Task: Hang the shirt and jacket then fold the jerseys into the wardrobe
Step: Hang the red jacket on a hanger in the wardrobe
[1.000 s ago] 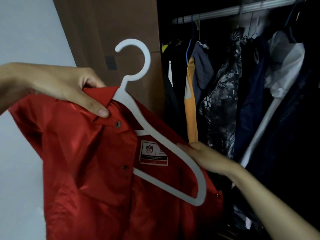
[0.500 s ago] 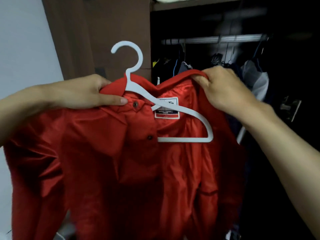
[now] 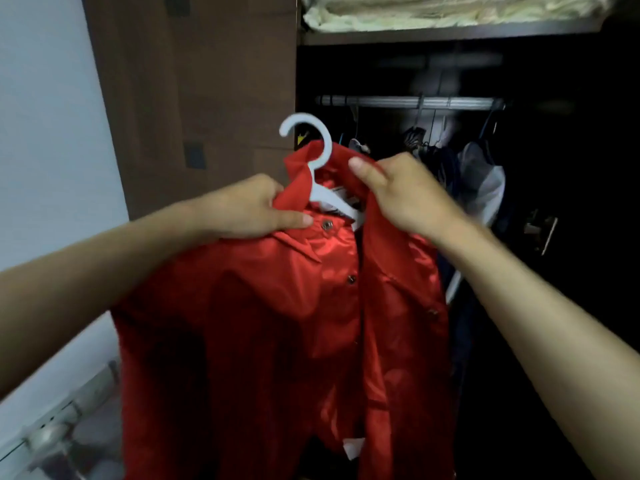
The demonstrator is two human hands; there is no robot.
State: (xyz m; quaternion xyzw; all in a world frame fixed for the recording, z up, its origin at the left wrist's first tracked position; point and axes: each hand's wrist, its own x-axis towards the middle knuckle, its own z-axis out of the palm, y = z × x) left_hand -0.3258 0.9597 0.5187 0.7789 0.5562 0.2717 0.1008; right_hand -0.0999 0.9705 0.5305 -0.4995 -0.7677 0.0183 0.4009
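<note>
A shiny red jacket (image 3: 287, 306) with dark snap buttons hangs in front of me on a white plastic hanger (image 3: 320, 157). Only the hanger's hook and neck show above the collar; its arms are inside the jacket. My left hand (image 3: 256, 209) grips the left collar and shoulder. My right hand (image 3: 398, 195) pinches the right side of the collar, thumb up. Both front panels hang down, open in the middle. Behind it, the wardrobe's metal rail (image 3: 408, 102) carries several dark garments.
The brown wardrobe door (image 3: 194, 98) stands open at the left, beside a pale wall. A shelf (image 3: 450, 36) above the rail holds folded pale bedding. A white garment (image 3: 481, 188) hangs at the right of the rail. Blurred objects lie at the lower left.
The right side of the jacket has been pulled over the hanger, covering its arm. My hands have come closer together at the collar, and my view has tilted up, showing the upper shelf.
</note>
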